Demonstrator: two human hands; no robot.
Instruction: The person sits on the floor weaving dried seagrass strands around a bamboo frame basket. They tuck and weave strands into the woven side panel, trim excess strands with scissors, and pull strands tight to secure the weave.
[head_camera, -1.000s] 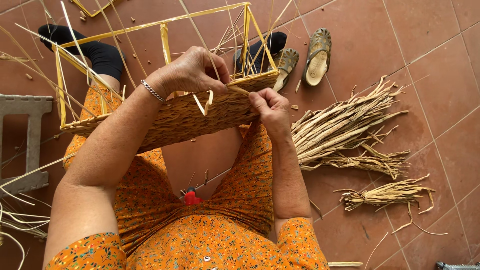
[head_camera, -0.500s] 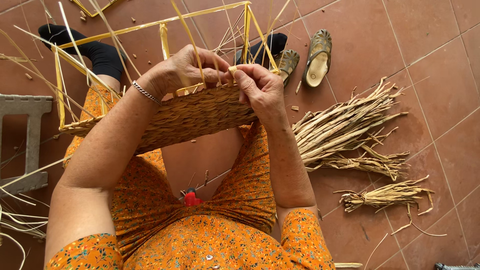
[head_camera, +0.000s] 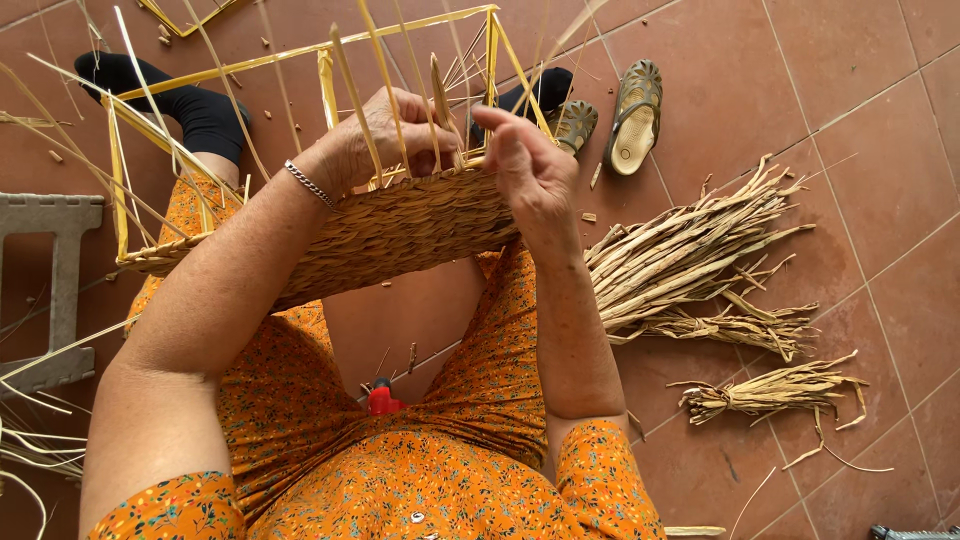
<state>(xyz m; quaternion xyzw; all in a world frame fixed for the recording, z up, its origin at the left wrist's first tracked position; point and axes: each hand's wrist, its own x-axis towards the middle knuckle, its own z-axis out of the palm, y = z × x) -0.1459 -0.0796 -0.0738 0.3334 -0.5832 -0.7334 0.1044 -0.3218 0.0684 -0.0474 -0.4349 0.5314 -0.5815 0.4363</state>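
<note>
Head view looks straight down on a floor (head_camera: 860, 60) of reddish-brown tiles, where a person sits in an orange flowered dress (head_camera: 400, 470) with legs stretched out and black socks (head_camera: 175, 95) on the feet. Across the lap rests a half-woven basket (head_camera: 390, 235), its finished wall of tan plaited straw facing the camera and thin yellow stakes (head_camera: 300, 50) standing up from it in a rough box shape. To the right of the person lies a big bundle of dried stalks (head_camera: 690, 255) on the tiles, with a smaller bundle (head_camera: 775, 392) further right and nearer the camera, apart from the first. At the left edge stands part of a grey stool (head_camera: 55, 280), and loose pale strands (head_camera: 30, 440) spread below it. A pair of sandals (head_camera: 610, 115) sits beyond the basket, just beside the right foot.

The left hand (head_camera: 390, 135) is curled over the top rim of the basket, fingers folded around upright strands, with a silver bracelet (head_camera: 308, 184) on the wrist. The right hand (head_camera: 530, 165) is at the same rim just beside it, fingers partly bent and pinching a strand at the rim. A small red object (head_camera: 383, 400) lies in the lap between the thighs; what it is cannot be told.
</note>
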